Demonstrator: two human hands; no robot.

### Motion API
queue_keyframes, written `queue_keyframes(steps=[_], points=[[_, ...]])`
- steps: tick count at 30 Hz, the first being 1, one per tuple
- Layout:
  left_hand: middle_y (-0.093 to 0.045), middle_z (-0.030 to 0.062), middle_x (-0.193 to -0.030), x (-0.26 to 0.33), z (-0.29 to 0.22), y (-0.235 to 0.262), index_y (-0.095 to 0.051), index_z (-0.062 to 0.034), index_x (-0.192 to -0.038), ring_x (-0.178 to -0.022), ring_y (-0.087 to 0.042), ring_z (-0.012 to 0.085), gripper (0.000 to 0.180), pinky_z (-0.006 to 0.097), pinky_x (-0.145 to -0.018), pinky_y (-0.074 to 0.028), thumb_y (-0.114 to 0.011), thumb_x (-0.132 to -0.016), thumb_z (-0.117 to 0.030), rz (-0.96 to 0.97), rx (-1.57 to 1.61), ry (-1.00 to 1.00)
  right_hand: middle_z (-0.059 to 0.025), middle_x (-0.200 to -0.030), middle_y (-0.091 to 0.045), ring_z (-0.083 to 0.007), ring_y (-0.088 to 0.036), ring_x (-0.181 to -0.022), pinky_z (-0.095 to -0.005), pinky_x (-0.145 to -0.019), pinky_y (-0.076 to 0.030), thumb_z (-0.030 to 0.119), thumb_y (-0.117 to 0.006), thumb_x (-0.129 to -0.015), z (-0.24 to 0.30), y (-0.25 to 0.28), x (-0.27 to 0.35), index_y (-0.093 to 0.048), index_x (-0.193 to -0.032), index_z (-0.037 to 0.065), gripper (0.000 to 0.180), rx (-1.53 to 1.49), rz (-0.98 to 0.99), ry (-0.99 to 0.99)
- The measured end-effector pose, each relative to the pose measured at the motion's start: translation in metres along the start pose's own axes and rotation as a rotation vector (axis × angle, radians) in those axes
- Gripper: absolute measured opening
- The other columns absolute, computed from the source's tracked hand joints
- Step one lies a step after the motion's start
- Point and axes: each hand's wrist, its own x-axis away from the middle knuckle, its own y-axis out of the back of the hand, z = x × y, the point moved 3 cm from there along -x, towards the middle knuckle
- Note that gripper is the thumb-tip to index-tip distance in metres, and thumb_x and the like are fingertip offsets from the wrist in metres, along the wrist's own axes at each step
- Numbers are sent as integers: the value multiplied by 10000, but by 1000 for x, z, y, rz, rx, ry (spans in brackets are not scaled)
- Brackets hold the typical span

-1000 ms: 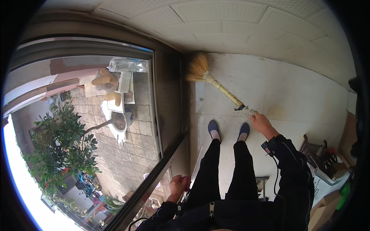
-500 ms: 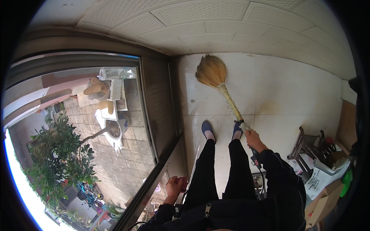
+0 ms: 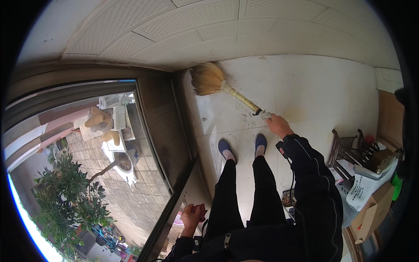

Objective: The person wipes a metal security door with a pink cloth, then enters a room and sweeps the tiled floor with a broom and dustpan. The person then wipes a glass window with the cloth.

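Note:
My right hand (image 3: 279, 125) is closed round the end of a straw broom's (image 3: 239, 97) handle. The bristles, fanned out and a little blurred, lie on the floor in the far left corner, up against the wall and the dark door frame. Low on the left, beside my thigh, my left hand (image 3: 189, 219) is closed round a small dark red thing (image 3: 200, 211) whose kind I cannot make out. Specks of dirt (image 3: 250, 121) lie on the pale tiles near the broom handle and in front of my blue shoes (image 3: 226, 148).
A glazed door frame (image 3: 159, 131) stands along my left, with a paved yard and a potted tree (image 3: 70, 192) beyond it. A tiled white wall (image 3: 262, 26) closes the far side. At right are a dark rack (image 3: 347, 150), a white bag (image 3: 369, 187) and a cardboard box (image 3: 375, 214).
My right hand has moved forward and left, carrying the broom's bristles into the corner by the door frame. The whole view has shifted slightly. My left hand still holds the red thing.

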Motion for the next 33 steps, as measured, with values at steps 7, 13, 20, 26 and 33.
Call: queue_keyframes(steps=[7, 13, 20, 26, 33], points=[[-666, 150, -891, -2, 1, -5, -656, -33, -946, -797, -648, 337, 319, 405, -704, -524, -706, -743, -274, 10, -28, -8, -79, -625, -556, -161, -551, -456, -319, -420, -472, 399, -498, -897, -67, -21, 150, -570, -1031, 11, 417, -713, 274, -508], [-661, 169, -893, -1, -10, -7, -653, -20, -943, -806, -644, 346, 319, 408, -707, -522, -702, -749, -268, 24, -30, -63, -43, -598, -523, -134, -522, -441, -287, -395, -447, 261, -555, -924, -128, -7, 275, -544, -1019, 52, 230, -1096, -52, -580], [-657, 172, -889, -1, -22, -19, -653, -18, -946, -813, -640, 352, 322, 408, -723, -522, -699, -751, -270, 8, 40, -88, -43, -673, -502, -146, -507, -505, -288, -479, -462, 298, -568, -905, -143, 18, 91, -427, -977, 107, 248, -1784, -124, -424], [-666, 183, -903, 14, -8, -25, -660, 5, -948, -837, -658, 326, 327, 385, -753, -527, -710, -736, -239, 43, 16, -22, -12, -667, -477, -120, -494, -559, -263, -499, -451, 318, -608, -862, 15, -20, -34, -460, -785, 83, 287, -2250, 194, -546], [-668, 174, -895, 24, 12, -26, -661, -1, -950, -813, -659, 329, 322, 385, -731, -531, -707, -743, -242, 0, 48, 5, -76, -705, -505, -171, -521, -525, -341, -455, -463, 176, -513, -868, 116, -105, 90, -387, -1031, 85, 225, -1559, 350, -443]])
